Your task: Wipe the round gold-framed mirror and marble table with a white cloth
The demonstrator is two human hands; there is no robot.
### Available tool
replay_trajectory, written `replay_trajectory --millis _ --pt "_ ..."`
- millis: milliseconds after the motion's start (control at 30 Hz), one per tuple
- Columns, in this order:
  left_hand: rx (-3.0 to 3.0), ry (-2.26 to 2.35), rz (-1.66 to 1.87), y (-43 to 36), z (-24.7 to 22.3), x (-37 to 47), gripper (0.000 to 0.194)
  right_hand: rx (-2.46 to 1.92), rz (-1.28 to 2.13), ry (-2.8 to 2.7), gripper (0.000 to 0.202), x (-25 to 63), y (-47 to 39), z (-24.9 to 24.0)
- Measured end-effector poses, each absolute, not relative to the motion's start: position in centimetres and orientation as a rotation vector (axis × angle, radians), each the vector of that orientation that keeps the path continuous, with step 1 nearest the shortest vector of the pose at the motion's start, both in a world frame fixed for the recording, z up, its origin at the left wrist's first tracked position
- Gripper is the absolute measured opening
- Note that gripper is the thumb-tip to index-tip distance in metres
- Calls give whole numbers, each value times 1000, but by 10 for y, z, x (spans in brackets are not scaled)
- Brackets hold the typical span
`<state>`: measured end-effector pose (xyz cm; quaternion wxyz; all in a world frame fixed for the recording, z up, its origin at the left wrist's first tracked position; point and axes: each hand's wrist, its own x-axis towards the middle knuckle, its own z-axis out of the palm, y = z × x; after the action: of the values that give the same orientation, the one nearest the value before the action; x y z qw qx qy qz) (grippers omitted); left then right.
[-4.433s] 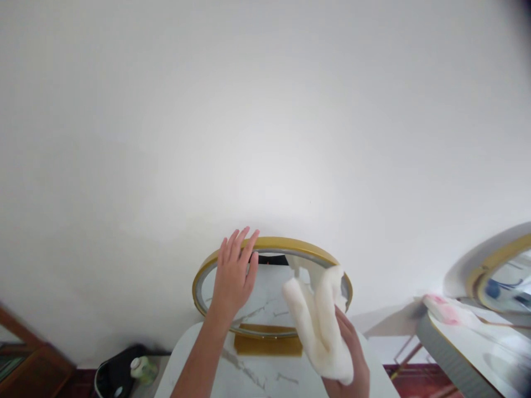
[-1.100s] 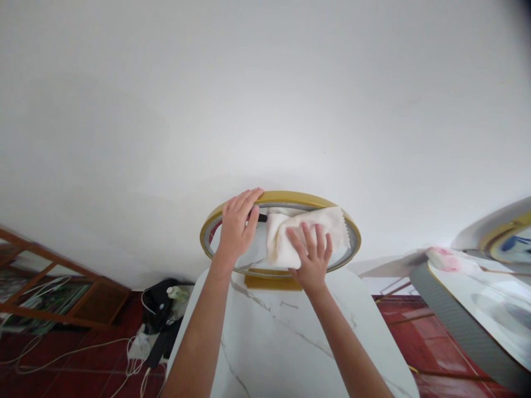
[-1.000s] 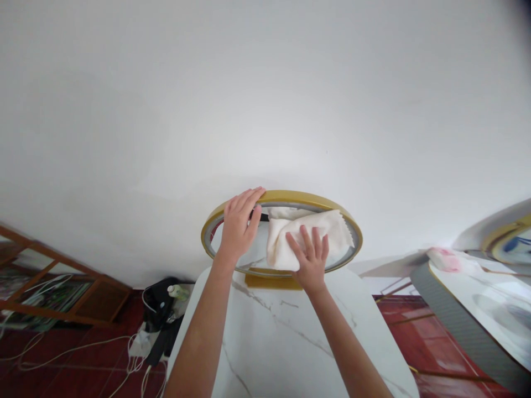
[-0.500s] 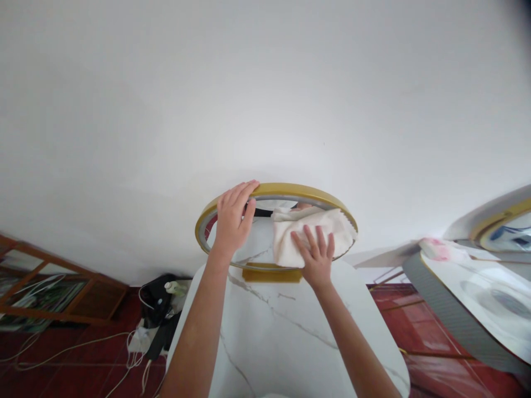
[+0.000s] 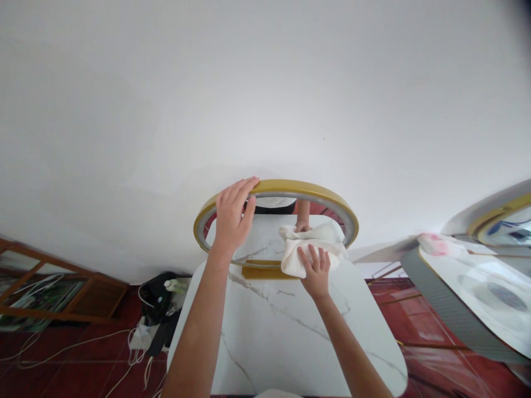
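An oval mirror with a gold frame stands upright on its gold base, at the back of a white marble-patterned table. My left hand grips the upper left of the frame, fingers over the top and thumb at the front. Under the fingers of my right hand is a bunched white cloth, held against the lower right of the glass. The glass reflects the cloth, my right hand and the tabletop.
A white wall rises behind the mirror. To the right stands another table, bearing a pink-and-white cloth and a second gold-framed mirror. Cables, a black bag and a wooden shelf are on the left.
My right hand has moved the cloth down the glass to its lower edge, and the cloth is more bunched. More of the mirror shows. My left hand keeps its place on the frame.
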<state>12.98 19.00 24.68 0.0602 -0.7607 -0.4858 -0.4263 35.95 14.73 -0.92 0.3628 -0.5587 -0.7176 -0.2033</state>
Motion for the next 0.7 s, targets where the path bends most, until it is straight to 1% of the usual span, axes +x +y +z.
replay_trajectory --millis 100,267,367,467,600,700 --pt "-2293 -1475 -1292 189 247 129 38 -1441 -514 -1854 63 362 145 4" --pt "-2288 -1476 -1286 189 246 128 38 -1326 -630 -1619 58 370 159 76" --pt "-2301 -1471 -1280 189 246 128 38 -1286 -634 -1529 56 372 168 99" --pt "-2307 -1464 -1285 188 247 129 37 -1274 -583 -1502 58 368 168 82" --pt "-2300 -1472 -1282 188 247 129 38 -1353 -404 -1442 66 357 155 28" --pt "-2295 -1480 -1280 188 247 130 38 -1395 -321 -1495 63 347 147 11"
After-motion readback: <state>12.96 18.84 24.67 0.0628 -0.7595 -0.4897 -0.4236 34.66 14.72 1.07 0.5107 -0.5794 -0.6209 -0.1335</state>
